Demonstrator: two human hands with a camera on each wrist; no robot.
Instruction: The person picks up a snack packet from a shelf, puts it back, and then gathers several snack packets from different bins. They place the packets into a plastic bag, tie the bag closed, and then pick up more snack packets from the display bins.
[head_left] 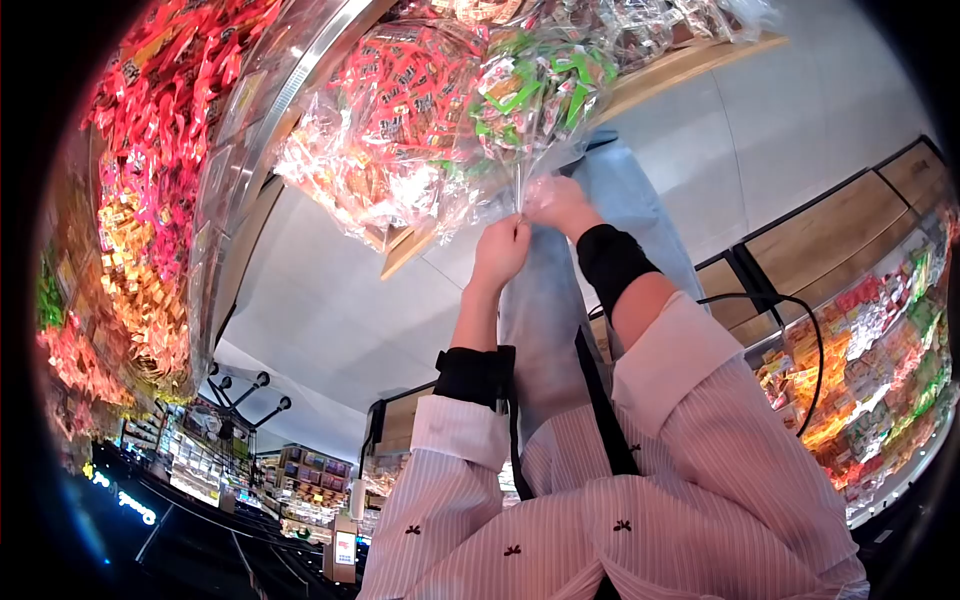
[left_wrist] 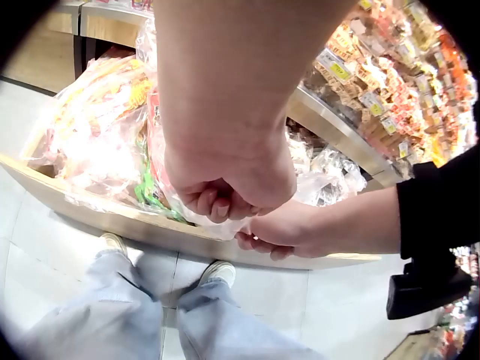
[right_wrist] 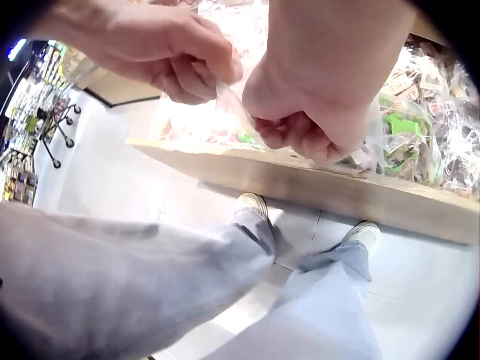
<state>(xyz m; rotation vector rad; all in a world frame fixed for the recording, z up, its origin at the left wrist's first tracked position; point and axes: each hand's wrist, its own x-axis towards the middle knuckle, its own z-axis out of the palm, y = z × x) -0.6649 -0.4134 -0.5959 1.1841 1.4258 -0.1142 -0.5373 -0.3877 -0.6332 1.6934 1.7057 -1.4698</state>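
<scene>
Side by side in the head view, both hands grip the gathered neck of a clear plastic bag (head_left: 545,95) that holds green and white wrapped packets. My left hand (head_left: 503,250) has its fingers curled with the thumb on top, pinching the plastic. Just to its right, my right hand (head_left: 562,205) holds the plastic in curled fingers. The left wrist view has the left hand (left_wrist: 232,176) above the right hand (left_wrist: 289,229), almost touching. A strip of clear film (right_wrist: 234,105) stretches between the two hands in the right wrist view.
More clear bags of red wrapped snacks (head_left: 400,100) lie beside it in a display bin with a wooden rim (right_wrist: 262,171). Sloped shelves of loose wrapped sweets (head_left: 150,210) rise at the left. The person's shoes (left_wrist: 219,271) stand on grey tiles by the bin.
</scene>
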